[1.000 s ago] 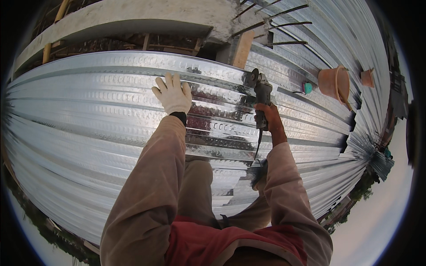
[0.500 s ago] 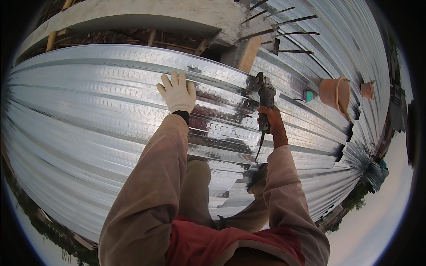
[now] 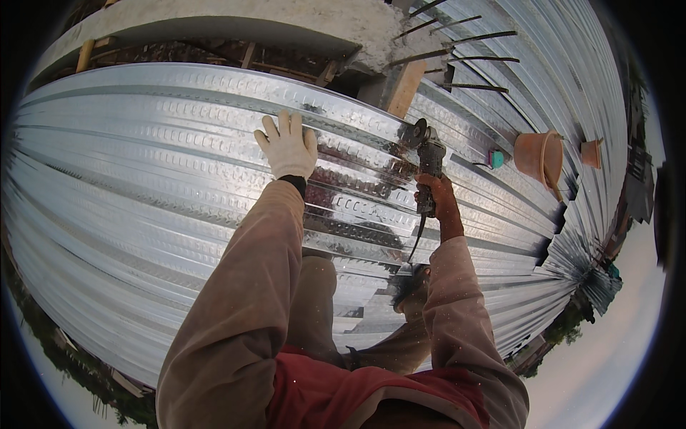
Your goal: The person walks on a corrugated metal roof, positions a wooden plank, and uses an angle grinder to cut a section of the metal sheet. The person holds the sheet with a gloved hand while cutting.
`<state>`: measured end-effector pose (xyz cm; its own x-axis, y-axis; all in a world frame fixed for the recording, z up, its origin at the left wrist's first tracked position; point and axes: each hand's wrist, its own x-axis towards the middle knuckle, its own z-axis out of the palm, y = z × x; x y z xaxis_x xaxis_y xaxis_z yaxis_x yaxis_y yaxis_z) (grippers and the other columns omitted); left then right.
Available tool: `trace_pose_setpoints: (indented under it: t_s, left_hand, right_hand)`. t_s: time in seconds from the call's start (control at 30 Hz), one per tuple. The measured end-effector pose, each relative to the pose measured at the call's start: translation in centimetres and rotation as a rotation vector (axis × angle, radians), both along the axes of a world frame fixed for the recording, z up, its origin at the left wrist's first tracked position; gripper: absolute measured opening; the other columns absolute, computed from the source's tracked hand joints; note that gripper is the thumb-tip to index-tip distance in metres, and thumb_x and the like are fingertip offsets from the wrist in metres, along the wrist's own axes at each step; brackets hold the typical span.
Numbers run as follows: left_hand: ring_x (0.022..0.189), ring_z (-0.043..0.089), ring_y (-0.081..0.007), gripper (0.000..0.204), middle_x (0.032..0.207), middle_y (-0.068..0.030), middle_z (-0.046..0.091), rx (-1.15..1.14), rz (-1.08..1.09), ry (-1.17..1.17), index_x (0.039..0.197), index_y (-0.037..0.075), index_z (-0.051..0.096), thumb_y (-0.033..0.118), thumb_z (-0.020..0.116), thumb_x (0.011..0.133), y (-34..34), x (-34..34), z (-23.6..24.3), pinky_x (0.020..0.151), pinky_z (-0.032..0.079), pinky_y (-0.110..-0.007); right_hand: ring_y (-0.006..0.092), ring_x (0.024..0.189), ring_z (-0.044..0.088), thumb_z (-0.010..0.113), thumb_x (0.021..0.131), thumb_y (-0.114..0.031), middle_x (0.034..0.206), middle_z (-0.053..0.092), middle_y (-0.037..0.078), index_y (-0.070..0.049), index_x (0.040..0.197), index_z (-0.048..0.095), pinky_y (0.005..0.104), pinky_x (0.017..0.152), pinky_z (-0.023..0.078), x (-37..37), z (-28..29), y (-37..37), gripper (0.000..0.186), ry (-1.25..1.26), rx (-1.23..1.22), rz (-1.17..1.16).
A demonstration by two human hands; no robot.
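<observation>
My left hand (image 3: pixel 290 148), in a white work glove, lies flat with spread fingers on the shiny corrugated metal sheet (image 3: pixel 179 150). My right hand (image 3: pixel 440 196) is bare and wrapped round the body of a black angle grinder (image 3: pixel 431 156). The grinder's disc (image 3: pixel 419 129) is at the right end of the sheet, near its far edge; exact contact is hard to see. A dark power cord (image 3: pixel 417 239) runs from the grinder's rear down toward my foot. Tiny bright specks hang in the air around my arms.
Beyond the sheet are a concrete beam (image 3: pixel 214 30), a wooden plank (image 3: pixel 407 89) and several protruding rebar rods (image 3: pixel 486 59). To the right stand a large orange-brown bucket (image 3: pixel 537 154), a smaller bucket (image 3: pixel 591 153) and a small teal object (image 3: pixel 495 159). More metal sheets spread around.
Bright specks now show in the air. The view has shifted slightly; my left hand stays pressed on the sheet and my right hand keeps hold of the grinder near its edge.
</observation>
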<state>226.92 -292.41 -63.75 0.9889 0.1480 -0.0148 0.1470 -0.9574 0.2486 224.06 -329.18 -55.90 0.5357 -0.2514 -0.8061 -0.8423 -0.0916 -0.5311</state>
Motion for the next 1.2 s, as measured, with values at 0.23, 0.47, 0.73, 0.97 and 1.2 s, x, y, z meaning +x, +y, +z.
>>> trace_pose_setpoints:
  t_s: [0.23,0.47,0.73,0.97,1.2]
  left_hand:
    - [0.143,0.043,-0.0502,0.05,0.157,-0.0155,0.055,0.006,0.004,0.005,0.144,0.012,0.063,0.036,0.065,0.101,0.0,0.0,0.1,0.117,0.031,-0.072]
    - [0.143,0.043,-0.0503,0.051,0.157,-0.0157,0.055,0.009,0.009,0.016,0.144,0.012,0.063,0.037,0.065,0.101,0.2,0.0,0.0,0.117,0.031,-0.072]
    - [0.144,0.043,-0.0502,0.051,0.156,-0.0156,0.056,-0.021,0.017,0.005,0.145,0.013,0.064,0.039,0.065,0.101,0.2,0.0,-0.3,0.118,0.031,-0.074]
    - [0.145,0.042,-0.0493,0.051,0.154,-0.0138,0.055,-0.041,0.017,0.026,0.145,0.013,0.063,0.039,0.064,0.101,0.6,-0.1,-0.2,0.119,0.031,-0.074]
    - [0.144,0.042,-0.0453,0.051,0.154,-0.0112,0.056,-0.067,0.025,0.036,0.145,0.013,0.063,0.039,0.065,0.101,0.6,-0.1,0.2,0.119,0.031,-0.072]
  right_hand:
    - [0.0194,0.059,0.066,0.086,0.086,-0.021,0.083,0.065,0.006,-0.001,0.109,0.067,0.0366,0.054,0.057,0.0,0.0,-0.1,0.036,-0.002,0.005,0.0]
    - [0.0199,0.059,0.067,0.085,0.087,-0.023,0.084,0.066,0.006,-0.002,0.106,0.068,0.036,0.054,0.057,-0.4,0.4,0.4,0.034,-0.014,0.009,-0.021]
    - [0.0214,0.06,0.068,0.085,0.085,-0.015,0.085,0.065,0.007,-0.004,0.114,0.066,0.0377,0.054,0.056,-0.1,0.1,-0.3,0.037,0.069,0.022,-0.036]
    - [0.0215,0.06,0.067,0.084,0.086,-0.015,0.084,0.065,0.007,-0.004,0.114,0.066,0.0378,0.053,0.055,0.0,0.6,0.5,0.035,0.055,0.014,-0.013]
    - [0.0228,0.06,0.068,0.085,0.087,-0.019,0.08,0.065,0.007,-0.002,0.108,0.067,0.0379,0.053,0.057,0.1,-1.0,-0.8,0.033,0.058,-0.022,0.003]
